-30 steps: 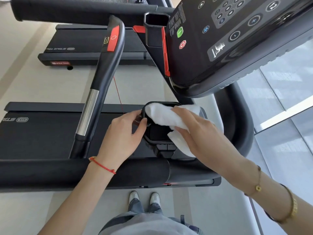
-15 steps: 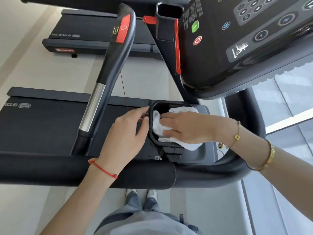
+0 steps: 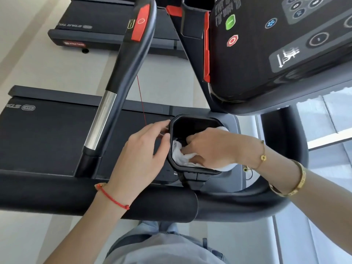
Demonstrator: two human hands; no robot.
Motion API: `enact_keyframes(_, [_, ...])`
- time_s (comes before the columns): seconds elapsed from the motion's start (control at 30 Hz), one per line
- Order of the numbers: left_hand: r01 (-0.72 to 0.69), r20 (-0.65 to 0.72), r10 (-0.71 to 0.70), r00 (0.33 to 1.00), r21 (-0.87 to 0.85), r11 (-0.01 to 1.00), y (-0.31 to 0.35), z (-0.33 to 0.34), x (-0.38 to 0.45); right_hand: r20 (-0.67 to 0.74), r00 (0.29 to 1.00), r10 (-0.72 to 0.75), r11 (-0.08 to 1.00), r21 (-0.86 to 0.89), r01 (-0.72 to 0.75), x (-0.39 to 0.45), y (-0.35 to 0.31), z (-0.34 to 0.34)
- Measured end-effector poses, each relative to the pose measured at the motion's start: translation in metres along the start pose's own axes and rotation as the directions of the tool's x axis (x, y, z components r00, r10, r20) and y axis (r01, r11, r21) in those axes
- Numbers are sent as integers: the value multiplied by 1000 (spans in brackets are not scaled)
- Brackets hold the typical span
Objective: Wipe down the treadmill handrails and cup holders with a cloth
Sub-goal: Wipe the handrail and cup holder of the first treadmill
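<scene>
Down inside the black cup holder [image 3: 196,121], just below the console [image 3: 276,54], your right hand [image 3: 213,147] reaches over the right rim with its fingers [image 3: 190,140] curled round the white cloth [image 3: 181,155], pressing it against the holder's left inner wall. Part of the cloth bunches in the lower left of the cavity, and more of it spills out over the near right rim under your wrist, with a small fold showing behind the hand at the far right rim. Your left hand [image 3: 144,149] steadies the holder from the outside: its fingers lie fairly straight along the left rim, the thumb against the near left wall, holding nothing else. You wear a red cord bracelet [image 3: 112,199] on the left wrist and a thin gold chain [image 3: 262,155] and a gold bangle [image 3: 293,183] on the right arm. A padded front handrail [image 3: 162,204] crosses the view just beneath both wrists and curves up round the right side. To the left, an angled grip bar [image 3: 122,77] with a silver sensor section and a red stop button rises away from you, and a thin red cord [image 3: 142,100] hangs beside it. Beyond the rail lies the treadmill's dark belt [image 3: 47,134], with a second treadmill [image 3: 99,27] farther off on the pale floor.
</scene>
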State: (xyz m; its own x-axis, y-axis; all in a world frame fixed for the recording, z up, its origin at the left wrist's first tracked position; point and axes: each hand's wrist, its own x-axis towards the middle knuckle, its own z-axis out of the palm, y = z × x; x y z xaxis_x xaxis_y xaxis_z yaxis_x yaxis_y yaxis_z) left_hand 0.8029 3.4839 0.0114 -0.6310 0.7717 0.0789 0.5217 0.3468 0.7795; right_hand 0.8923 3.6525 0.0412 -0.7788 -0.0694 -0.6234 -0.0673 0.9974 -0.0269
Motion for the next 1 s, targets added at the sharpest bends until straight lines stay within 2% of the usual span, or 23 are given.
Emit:
enact_keyframes(0.13, [-13,5,13,1000,15,1000,0,-1,-1,13,1000,12,998,59,-13,-5,-1,-5])
enact_keyframes(0.27, [-16,5,16,1000,4,1000,-2,0,-1,-23,998,55,960,275,-46,-12,0,-8])
enact_keyframes(0.33, [-18,6,18,1000,0,1000,-2,1,-1,-2,992,126,937,328,-119,-11,-4,-7])
enact_keyframes(0.43, [-30,8,30,1000,-2,1000,-3,1,-1,49,978,202,952,224,-208,1,-13,-3])
enact_keyframes(0.57, [-34,18,34,999,1,999,-2,1,-2,72,977,199,968,137,-208,1,-14,-3])
enact_keyframes(0.7, [-39,21,38,999,17,999,-2,-1,-3,59,985,160,967,191,-168,-7,-15,-9])
enact_keyframes(0.83, [-41,26,40,999,33,999,-2,-1,-3,-55,977,206,932,316,-179,-15,-14,-6])
enact_keyframes(0.9, [-36,31,35,999,30,999,-2,0,-3,-116,960,256,856,488,-169,-24,-15,-3])
enact_keyframes(1.0, [-42,32,40,999,39,998,-3,0,-3,-234,914,331,776,619,-122,-44,-28,4])
